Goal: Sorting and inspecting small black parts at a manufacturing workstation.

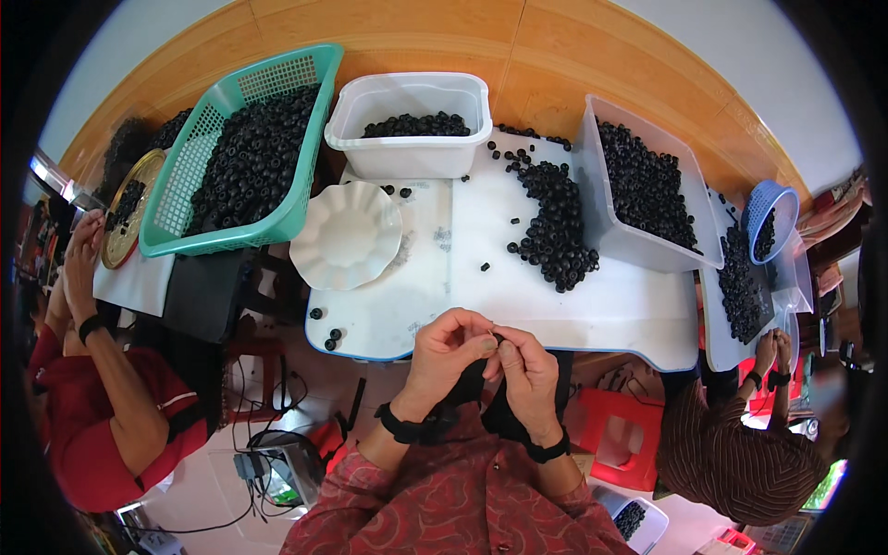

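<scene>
Over the near edge of the white, blue-rimmed tabletop (638, 319): small black bead (499, 338), pinched between thumb and forefinger of the bare right hand (530, 379). Bare left hand (448, 356) just beside it, fingertips bunched; cannot tell whether they grip anything. Beyond lies a loose glossy-black bead heap (558, 236); left, white scalloped dish (347, 236).

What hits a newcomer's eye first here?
Probably the green basket heaped with black beads, upper left. Then the loose bead pile on the white table, just left of the translucent bin. Lower centre, at the table's near edge, the left hand and right hand meet at a small dark piece.
</scene>
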`<action>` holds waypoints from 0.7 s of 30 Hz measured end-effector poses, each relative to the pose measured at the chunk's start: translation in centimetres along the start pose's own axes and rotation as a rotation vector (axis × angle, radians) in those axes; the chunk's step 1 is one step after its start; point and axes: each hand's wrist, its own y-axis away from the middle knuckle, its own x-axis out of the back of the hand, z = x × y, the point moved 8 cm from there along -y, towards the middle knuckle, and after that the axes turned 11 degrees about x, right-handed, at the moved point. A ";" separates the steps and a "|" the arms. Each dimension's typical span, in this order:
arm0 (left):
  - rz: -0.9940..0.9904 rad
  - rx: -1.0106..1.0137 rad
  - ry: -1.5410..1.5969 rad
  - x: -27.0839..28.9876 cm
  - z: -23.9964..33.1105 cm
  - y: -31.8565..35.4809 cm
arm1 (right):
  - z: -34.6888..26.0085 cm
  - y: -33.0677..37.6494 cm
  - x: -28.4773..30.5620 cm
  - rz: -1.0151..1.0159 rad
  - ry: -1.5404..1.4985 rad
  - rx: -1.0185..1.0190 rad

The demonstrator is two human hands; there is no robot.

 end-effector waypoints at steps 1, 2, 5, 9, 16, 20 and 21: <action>-0.009 0.026 0.045 0.1 -0.3 0.0 | 0.0 0.0 -0.1 -0.004 -0.035 -0.030; -0.017 0.052 0.089 0.2 -0.6 0.0 | 0.1 0.1 -0.2 -0.009 -0.071 -0.060; 0.045 0.065 0.101 -0.3 -0.9 0.5 | 0.4 -0.4 0.2 0.018 0.046 0.112; 0.109 0.095 0.152 0.8 -2.4 0.7 | 0.5 -0.7 -0.1 0.056 0.187 0.241; 0.173 0.124 0.311 3.0 -2.3 0.7 | 0.8 -3.0 0.1 0.059 0.323 0.164; 0.167 0.154 0.302 3.8 -2.3 0.5 | 2.2 -5.8 0.2 0.052 0.545 0.286; 0.161 0.154 0.301 3.9 -2.3 0.4 | 2.9 -6.3 0.1 0.038 0.587 0.275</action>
